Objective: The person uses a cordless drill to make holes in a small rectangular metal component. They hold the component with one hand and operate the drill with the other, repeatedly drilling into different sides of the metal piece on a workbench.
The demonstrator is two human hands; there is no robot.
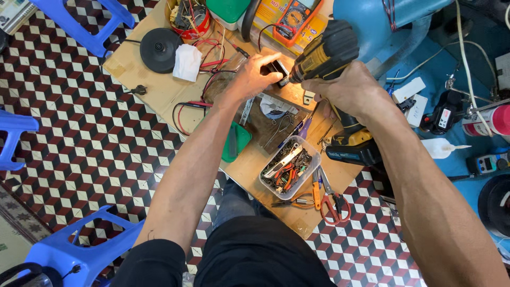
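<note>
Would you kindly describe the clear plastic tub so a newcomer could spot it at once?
Start at the low wooden board on the checkered floor. Near its front edge, below the right hand gripping the yellow-and-black drill, sits the clear plastic tub. It alone is see-through and heaped with small tools; the scissors lie loose beside it.

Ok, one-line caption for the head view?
Right hand drives a cordless drill into a small part steadied by the left hand.

A clear tub point(289, 170) of small tools is set on the board point(249, 165); beside it, scissors point(333, 201) and pliers point(291, 202) are laid.
</note>
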